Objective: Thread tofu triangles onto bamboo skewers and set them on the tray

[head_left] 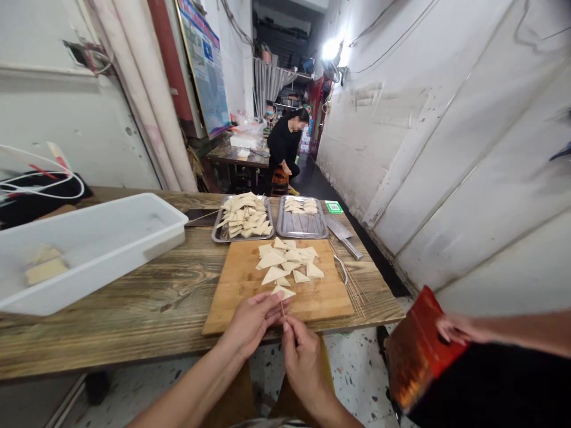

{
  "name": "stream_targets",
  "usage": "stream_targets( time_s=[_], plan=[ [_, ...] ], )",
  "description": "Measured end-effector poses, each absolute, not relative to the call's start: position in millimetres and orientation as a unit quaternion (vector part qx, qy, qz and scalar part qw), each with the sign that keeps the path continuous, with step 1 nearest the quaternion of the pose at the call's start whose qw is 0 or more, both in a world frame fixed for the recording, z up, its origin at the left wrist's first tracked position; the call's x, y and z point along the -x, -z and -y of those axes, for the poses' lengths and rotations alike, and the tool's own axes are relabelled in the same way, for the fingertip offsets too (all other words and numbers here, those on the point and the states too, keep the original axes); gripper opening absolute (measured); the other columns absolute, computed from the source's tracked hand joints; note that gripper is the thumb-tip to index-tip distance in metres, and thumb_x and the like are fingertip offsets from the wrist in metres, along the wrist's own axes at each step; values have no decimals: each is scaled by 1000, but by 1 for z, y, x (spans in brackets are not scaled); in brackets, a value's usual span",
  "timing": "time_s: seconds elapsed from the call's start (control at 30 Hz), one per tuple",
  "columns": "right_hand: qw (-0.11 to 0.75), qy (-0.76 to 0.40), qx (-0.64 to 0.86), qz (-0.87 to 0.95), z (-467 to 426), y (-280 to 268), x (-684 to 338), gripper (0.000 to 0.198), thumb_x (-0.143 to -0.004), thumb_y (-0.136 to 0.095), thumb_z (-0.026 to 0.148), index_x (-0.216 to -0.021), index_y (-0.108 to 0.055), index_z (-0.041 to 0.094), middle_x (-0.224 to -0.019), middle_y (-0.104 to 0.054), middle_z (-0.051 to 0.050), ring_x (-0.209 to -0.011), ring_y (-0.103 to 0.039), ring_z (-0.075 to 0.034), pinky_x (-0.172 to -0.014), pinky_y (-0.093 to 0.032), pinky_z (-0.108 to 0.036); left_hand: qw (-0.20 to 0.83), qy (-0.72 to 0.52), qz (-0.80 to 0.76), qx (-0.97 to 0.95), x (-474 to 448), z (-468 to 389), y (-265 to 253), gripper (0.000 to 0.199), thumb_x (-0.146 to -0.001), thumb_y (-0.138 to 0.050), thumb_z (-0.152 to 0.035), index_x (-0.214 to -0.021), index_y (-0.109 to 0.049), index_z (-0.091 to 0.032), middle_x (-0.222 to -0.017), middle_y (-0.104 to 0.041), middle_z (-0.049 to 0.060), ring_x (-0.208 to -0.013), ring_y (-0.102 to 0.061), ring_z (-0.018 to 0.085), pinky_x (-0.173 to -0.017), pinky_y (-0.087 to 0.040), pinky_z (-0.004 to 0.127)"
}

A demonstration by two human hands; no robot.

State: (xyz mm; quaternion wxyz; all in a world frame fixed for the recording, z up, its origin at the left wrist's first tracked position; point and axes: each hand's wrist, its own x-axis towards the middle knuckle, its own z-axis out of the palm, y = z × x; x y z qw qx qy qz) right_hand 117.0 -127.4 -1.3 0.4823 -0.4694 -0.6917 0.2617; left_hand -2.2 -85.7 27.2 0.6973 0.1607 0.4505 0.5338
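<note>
My left hand [252,321] pinches a pale tofu triangle [284,292] over the front of the wooden cutting board [243,267]. A thin bamboo skewer [282,309] runs down from the triangle into the closed fingertips of my right hand [303,353]. Just beyond my hands, several loose tofu triangles [292,256] lie heaped on the board. Behind the board, a metal tray [216,236] bears a high pile of triangles, some with skewers showing. The metal tray to its right [292,229] carries skewered triangles along its far side.
A cleaver [343,233] and loose bamboo skewers [352,288] lie right of the board. On the left stands a white plastic bin [102,255] with tofu slabs inside. At right, another person's hand [457,328] holds a red bag [414,351]. A person in black [283,142] sits farther back.
</note>
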Motion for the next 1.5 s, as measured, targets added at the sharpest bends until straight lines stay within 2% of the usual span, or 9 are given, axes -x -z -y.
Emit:
stream_targets(
  time_s=[0.2, 0.4, 0.53, 0.8, 1.1, 1.33, 1.5],
  plan=[
    [481, -249, 469, 698, 129, 3, -117, 25, -91, -41, 22, -94, -65, 15, -80, -70, -8, -70, -66, -18, -66, -51, -24, 686, -543, -460, -153, 7, 80, -29, 6, -72, -66, -10, -76, -63, -8, -83, -69, 14, -79, -67, 19, -80, -54, 32],
    [482, -248, 467, 699, 125, 11, -119, 26, -91, -39, 22, -95, -64, 15, -80, -69, -7, -69, -65, -17, -63, -49, -22, 720, -513, -437, -168, 12, 81, -32, 16, -76, -65, -22, -88, -61, -12, -100, -67, 16, -97, -64, 25, -81, -53, 36],
    [483, -251, 464, 699, 125, 16, -118, 28, -92, -36, 23, -91, -63, 16, -74, -67, -5, -64, -63, -16, -60, -46, -21, 709, -524, -448, -149, 15, 79, -30, 19, -78, -62, -23, -94, -61, -13, -101, -68, 14, -95, -64, 26, -81, -53, 38],
    [487, -233, 469, 699, 127, 12, -110, 30, -92, -34, 25, -84, -63, 17, -66, -64, -4, -58, -60, -15, -55, -44, -20, 708, -526, -457, -114, 21, 78, -22, 17, -77, -62, -16, -93, -61, -11, -99, -68, 15, -95, -64, 27, -84, -53, 42],
    [504, -223, 462, 695, 129, 13, -112, 28, -91, -36, 23, -86, -63, 18, -65, -64, -3, -58, -62, -16, -56, -46, -20, 719, -511, -458, -110, 21, 83, -31, 20, -79, -59, -14, -99, -58, -14, -104, -67, 16, -99, -62, 29, -82, -53, 42],
    [497, -219, 469, 697, 130, 14, -112, 29, -90, -36, 24, -87, -64, 18, -64, -64, -3, -55, -61, -16, -53, -44, -21, 701, -507, -485, -124, 22, 84, -36, 15, -80, -56, -10, -94, -60, -13, -107, -66, 15, -97, -63, 27, -81, -55, 41],
    [506, -217, 472, 688, 131, 12, -115, 28, -90, -37, 24, -87, -64, 18, -64, -64, -3, -56, -61, -15, -56, -45, -20, 708, -496, -473, -170, 26, 87, -33, 19, -75, -63, -14, -93, -64, -13, -109, -65, 13, -99, -62, 28, -83, -54, 42]
  ],
)
